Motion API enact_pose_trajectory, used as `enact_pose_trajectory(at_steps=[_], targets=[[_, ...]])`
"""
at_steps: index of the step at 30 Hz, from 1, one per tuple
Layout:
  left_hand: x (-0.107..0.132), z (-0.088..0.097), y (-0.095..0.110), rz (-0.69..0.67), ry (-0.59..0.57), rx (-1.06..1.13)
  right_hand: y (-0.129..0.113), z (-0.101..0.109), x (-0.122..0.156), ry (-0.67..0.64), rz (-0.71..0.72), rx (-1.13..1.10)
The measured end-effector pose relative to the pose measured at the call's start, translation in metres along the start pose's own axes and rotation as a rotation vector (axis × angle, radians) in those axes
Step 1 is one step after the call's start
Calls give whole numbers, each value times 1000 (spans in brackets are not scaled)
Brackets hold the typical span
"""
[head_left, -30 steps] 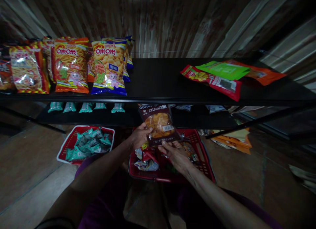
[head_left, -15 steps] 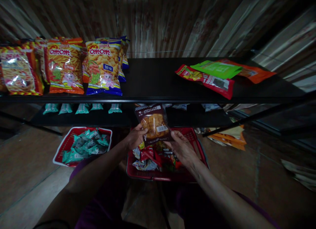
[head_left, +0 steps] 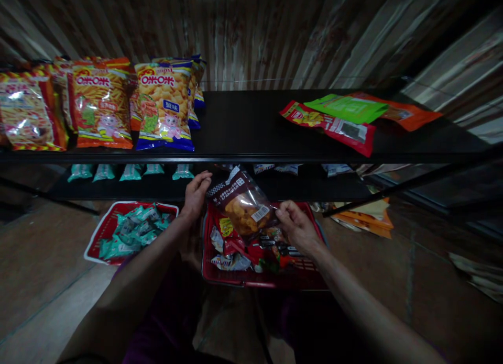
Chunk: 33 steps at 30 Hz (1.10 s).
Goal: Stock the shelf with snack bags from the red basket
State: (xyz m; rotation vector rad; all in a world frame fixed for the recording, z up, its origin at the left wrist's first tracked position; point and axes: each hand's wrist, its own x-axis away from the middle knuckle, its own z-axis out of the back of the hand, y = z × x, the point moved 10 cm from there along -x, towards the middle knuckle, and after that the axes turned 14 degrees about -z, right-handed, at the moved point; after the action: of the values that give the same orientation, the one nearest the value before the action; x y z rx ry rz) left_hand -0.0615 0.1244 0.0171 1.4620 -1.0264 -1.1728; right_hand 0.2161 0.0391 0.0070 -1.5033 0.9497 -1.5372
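Observation:
A clear snack bag (head_left: 247, 209) with dark brown printed ends and golden-brown pieces inside hangs tilted above the larger red basket (head_left: 226, 278). My right hand (head_left: 296, 225) is closed on the bag's lower right corner. At its upper left corner is my left hand (head_left: 196, 195), fingers pinched together against the edge; the exact contact is partly hidden. Below the bag, the basket holds mixed small packets, among them a yellow packet (head_left: 226, 227) and white-and-blue wrapped ones (head_left: 231, 262).
Chip bags (head_left: 165, 107) stand at the left of the black upper shelf (head_left: 239, 125); flat red (head_left: 334, 127), green and orange pouches lie at its right. The lower shelf (head_left: 314, 188) carries teal packets (head_left: 131, 172). A white-rimmed red basket (head_left: 89, 251) of teal packets stands left.
My left hand has shifted up and left to the bag's upper corner. The bag has tilted, its printed top leaning left. My right hand has moved slightly right, still on the bag.

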Motion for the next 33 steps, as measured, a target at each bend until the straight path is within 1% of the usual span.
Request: enact_pose_trajectory(at_steps=[1, 2, 4, 5, 7, 9, 11, 13, 17, 20, 22, 23, 26, 28, 30, 33], targets=[[-1, -5, 4, 11, -64, 8, -2, -2, 0, -14, 10, 17], [2, -13, 4, 56, -144, 42, -4, -4, 1, -29, 20, 33], [13, -31, 0, 191, -311, 138, -8, -7, 2, -51, 27, 69], [20, -38, -1, 246, -376, 173, -8, -9, 2, -58, 21, 91], [29, -47, -3, 306, -444, 198, -8, -12, 2, -64, 6, 128], [32, -47, -8, 344, -420, 200, -9, -13, 1, -59, 4, 123], [31, -43, -11, 365, -355, 217, -10, -10, -1, -29, 19, 88], [27, -40, -10, 341, -300, 230, -12, -3, -4, 49, 45, 70], [23, -38, -4, 258, -269, 183, -21, 10, -3, 219, 123, 121], [23, -38, -5, 255, -266, 152, -19, 16, -3, 279, 104, 109], [22, -38, -8, 265, -260, 159, -10, 16, -6, 263, 37, 9], [22, -37, -9, 268, -251, 172, -5, 13, -8, 224, -12, -70], [19, -33, -14, 290, -195, 238, 6, -4, -9, 52, -136, -327], [19, -30, -16, 309, -165, 273, 7, -16, -6, -38, -178, -403], [19, -29, -17, 318, -161, 287, 6, -21, -3, -56, -199, -408], [18, -29, -15, 303, -172, 279, 11, -16, -3, 8, -217, -412]])
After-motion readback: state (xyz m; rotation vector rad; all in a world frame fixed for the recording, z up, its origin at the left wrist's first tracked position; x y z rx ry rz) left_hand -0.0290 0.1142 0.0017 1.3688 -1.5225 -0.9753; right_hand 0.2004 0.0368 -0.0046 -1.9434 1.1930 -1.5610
